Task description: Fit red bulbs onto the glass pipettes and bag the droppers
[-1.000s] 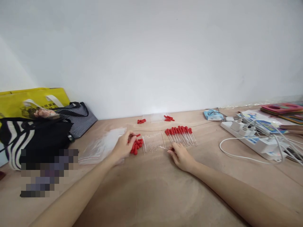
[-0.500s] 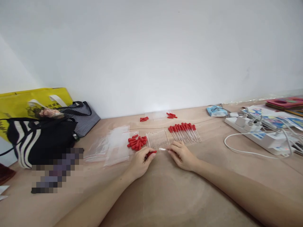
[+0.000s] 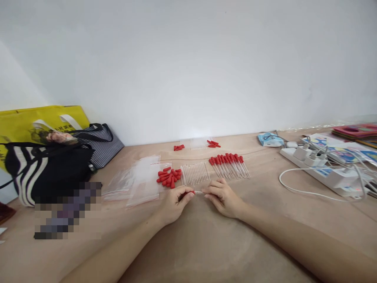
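Note:
My left hand (image 3: 176, 204) pinches a red rubber dropper bulb (image 3: 193, 192), mostly hidden by the fingers. My right hand (image 3: 221, 197) is closed on a thin clear dropper tube (image 3: 198, 192), whose left end meets the bulb's mouth. Just beyond my left hand lies a loose heap of red bulbs (image 3: 168, 177). A row of bare clear tubes (image 3: 194, 173) is laid out behind the gap between my hands. Further right, several droppers with red bulbs fitted (image 3: 229, 165) lie side by side.
Clear zip bags (image 3: 144, 179) lie left of the bulbs. More red bulbs (image 3: 178, 147) and tubes sit near the wall. Black (image 3: 59, 173), striped and yellow bags stand at the left. A power strip (image 3: 321, 171) with cables, a blue mask (image 3: 270, 139) and papers occupy the right.
My hands have come closer together. The tube in my right hand has moved left and now meets the red bulb in my left hand. The view has shifted slightly.

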A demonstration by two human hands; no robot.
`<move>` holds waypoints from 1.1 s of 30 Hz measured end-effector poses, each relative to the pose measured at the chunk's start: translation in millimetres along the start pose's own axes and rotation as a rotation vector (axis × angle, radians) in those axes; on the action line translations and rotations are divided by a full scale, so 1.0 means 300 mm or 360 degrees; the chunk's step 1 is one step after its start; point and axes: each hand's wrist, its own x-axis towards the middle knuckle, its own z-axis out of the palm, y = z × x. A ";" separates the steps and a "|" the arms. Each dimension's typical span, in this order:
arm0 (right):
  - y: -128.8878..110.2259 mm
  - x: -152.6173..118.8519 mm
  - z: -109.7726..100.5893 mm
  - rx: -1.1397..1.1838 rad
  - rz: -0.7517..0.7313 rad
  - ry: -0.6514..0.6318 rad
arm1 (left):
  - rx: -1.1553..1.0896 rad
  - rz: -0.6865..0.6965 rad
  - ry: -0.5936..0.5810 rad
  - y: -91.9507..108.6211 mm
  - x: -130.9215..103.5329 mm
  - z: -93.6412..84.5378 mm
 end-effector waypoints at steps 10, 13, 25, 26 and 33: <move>-0.005 0.009 -0.011 -0.0331 -0.0132 -0.0093 | 0.0268 0.0145 0.0006 0.025 -0.012 0.005; -0.016 0.006 -0.007 -0.0328 -0.0148 -0.0067 | 0.0360 0.0255 0.0007 0.028 -0.016 0.012; -0.027 0.007 0.019 -0.0260 -0.0137 -0.0155 | 0.0443 0.0460 -0.0046 0.020 -0.020 0.026; -0.028 0.010 0.018 -0.0252 -0.0128 -0.0164 | 0.0450 0.0460 -0.0040 0.018 -0.018 0.025; -0.061 0.031 -0.024 -0.0413 -0.0041 -0.0228 | 0.0535 0.0493 0.0051 -0.006 0.001 0.011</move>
